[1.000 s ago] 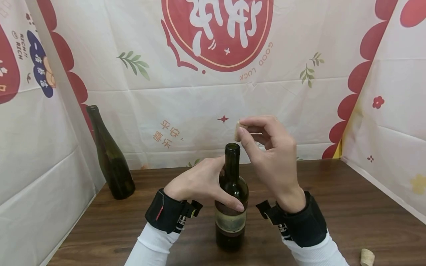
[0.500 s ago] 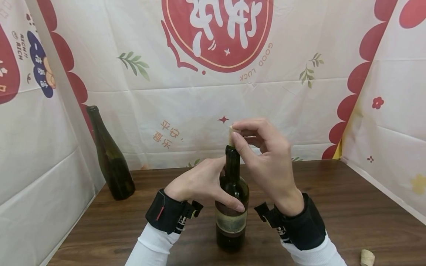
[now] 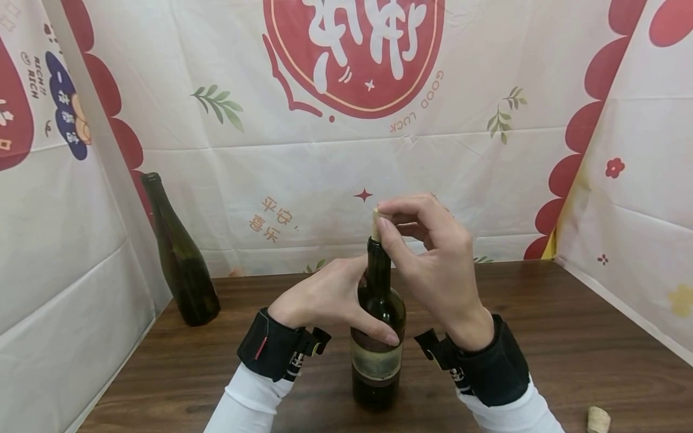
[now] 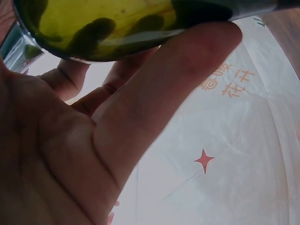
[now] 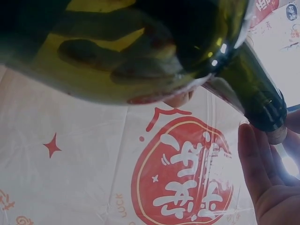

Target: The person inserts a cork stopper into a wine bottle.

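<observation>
A dark green wine bottle with a pale label band stands upright on the table in the head view. My left hand grips it round the shoulder, thumb across the front. Above the neck, my right hand pinches a cork between thumb and fingertips, its lower end at the bottle's mouth. In the right wrist view the cork sits at the mouth with fingers around it. Through the green glass in the left wrist view, dark finger shapes show behind the bottle.
Another green bottle, without a label, stands at the back left of the wooden table. A second cork is near the front right. Printed white cloth walls the back and both sides.
My right hand has moved left and slightly down, bringing the cork from beside and above the bottle to its mouth. The left hand has kept its grip on the bottle.
</observation>
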`<act>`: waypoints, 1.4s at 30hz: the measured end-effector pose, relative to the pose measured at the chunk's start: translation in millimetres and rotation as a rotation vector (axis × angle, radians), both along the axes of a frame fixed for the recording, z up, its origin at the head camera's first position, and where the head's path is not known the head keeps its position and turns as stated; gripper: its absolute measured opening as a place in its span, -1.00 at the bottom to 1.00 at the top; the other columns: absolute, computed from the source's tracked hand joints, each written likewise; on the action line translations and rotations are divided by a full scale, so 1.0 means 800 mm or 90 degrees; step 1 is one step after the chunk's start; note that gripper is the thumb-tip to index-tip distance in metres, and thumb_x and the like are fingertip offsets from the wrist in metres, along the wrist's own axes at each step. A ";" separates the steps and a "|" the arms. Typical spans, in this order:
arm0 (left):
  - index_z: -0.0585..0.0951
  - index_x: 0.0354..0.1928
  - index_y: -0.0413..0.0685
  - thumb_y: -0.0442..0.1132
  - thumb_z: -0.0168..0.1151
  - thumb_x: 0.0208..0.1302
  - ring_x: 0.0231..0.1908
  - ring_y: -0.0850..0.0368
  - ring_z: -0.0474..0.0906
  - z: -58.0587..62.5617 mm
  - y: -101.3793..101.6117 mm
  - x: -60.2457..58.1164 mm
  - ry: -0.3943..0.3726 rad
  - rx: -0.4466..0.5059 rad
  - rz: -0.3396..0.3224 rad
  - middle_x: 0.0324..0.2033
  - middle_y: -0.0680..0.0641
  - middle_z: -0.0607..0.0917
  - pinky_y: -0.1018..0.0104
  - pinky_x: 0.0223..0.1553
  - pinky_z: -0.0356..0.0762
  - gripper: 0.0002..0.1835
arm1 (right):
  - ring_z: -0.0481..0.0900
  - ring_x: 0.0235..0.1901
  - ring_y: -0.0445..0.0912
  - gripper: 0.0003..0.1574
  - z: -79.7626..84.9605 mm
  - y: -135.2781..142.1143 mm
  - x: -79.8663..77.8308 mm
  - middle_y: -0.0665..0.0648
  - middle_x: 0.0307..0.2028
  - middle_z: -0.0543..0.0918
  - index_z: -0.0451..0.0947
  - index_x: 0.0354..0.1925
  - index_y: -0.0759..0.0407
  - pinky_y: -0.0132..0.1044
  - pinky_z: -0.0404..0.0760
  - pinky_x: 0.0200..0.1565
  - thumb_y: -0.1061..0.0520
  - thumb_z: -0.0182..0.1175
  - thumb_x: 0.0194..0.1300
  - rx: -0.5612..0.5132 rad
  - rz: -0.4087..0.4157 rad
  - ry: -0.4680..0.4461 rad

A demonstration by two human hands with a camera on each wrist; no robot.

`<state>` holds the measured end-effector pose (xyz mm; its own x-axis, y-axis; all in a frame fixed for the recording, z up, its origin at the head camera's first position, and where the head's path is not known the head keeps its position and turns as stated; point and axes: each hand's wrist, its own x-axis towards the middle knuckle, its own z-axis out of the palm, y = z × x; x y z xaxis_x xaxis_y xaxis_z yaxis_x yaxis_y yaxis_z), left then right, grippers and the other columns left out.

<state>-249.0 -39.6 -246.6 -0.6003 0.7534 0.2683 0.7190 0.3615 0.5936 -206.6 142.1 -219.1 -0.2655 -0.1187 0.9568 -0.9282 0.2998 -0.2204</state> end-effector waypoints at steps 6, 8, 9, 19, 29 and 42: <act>0.54 0.09 0.28 0.12 0.78 -0.09 -0.17 0.24 0.69 0.000 -0.001 0.000 -0.004 0.003 -0.004 -0.16 0.20 0.73 0.25 -0.12 0.67 -0.27 | 0.71 -0.09 -0.02 -0.76 0.000 0.001 -0.001 0.19 -0.07 0.68 0.64 -0.01 0.42 -0.23 0.74 -0.02 0.45 0.32 0.35 0.010 -0.003 -0.004; 0.54 0.11 0.28 0.13 0.78 -0.09 -0.15 0.24 0.68 0.000 -0.001 0.000 -0.004 0.003 -0.004 -0.15 0.21 0.72 0.25 -0.11 0.67 -0.26 | 0.71 -0.10 -0.02 -0.77 -0.001 0.002 -0.001 0.18 -0.08 0.68 0.65 -0.02 0.42 -0.23 0.74 -0.02 0.44 0.32 0.35 0.012 -0.003 -0.005; 0.54 0.11 0.29 0.14 0.78 -0.09 -0.15 0.24 0.68 0.000 -0.001 0.000 -0.003 0.002 -0.004 -0.14 0.21 0.72 0.25 -0.10 0.67 -0.26 | 0.71 -0.10 -0.02 -0.78 -0.002 0.002 -0.001 0.18 -0.08 0.69 0.65 -0.03 0.41 -0.23 0.74 -0.03 0.43 0.32 0.35 0.013 -0.002 -0.005; 0.55 0.11 0.30 0.15 0.77 -0.08 -0.12 0.26 0.67 -0.001 -0.001 0.000 -0.001 0.005 -0.008 -0.11 0.23 0.71 0.25 -0.07 0.66 -0.27 | 0.71 -0.11 -0.03 -0.80 -0.005 0.002 -0.003 0.16 -0.08 0.70 0.65 -0.05 0.39 -0.23 0.73 -0.02 0.41 0.31 0.35 0.027 -0.009 0.008; 0.54 0.13 0.29 0.15 0.77 -0.08 -0.09 0.27 0.66 -0.001 -0.002 -0.001 0.004 0.004 -0.009 -0.09 0.24 0.70 0.26 -0.05 0.66 -0.25 | 0.70 -0.10 -0.04 -0.83 -0.007 0.003 -0.005 0.16 -0.08 0.71 0.65 -0.07 0.39 -0.24 0.73 -0.01 0.37 0.31 0.36 0.035 -0.015 0.012; 0.54 0.13 0.31 0.14 0.78 -0.10 -0.12 0.26 0.68 -0.001 -0.002 -0.001 -0.014 0.008 0.002 -0.13 0.23 0.73 0.25 -0.08 0.67 -0.25 | 0.70 -0.05 0.03 -0.88 -0.009 0.003 -0.005 0.15 -0.08 0.70 0.59 -0.18 0.40 -0.22 0.74 -0.03 0.36 0.32 0.31 0.021 0.003 -0.020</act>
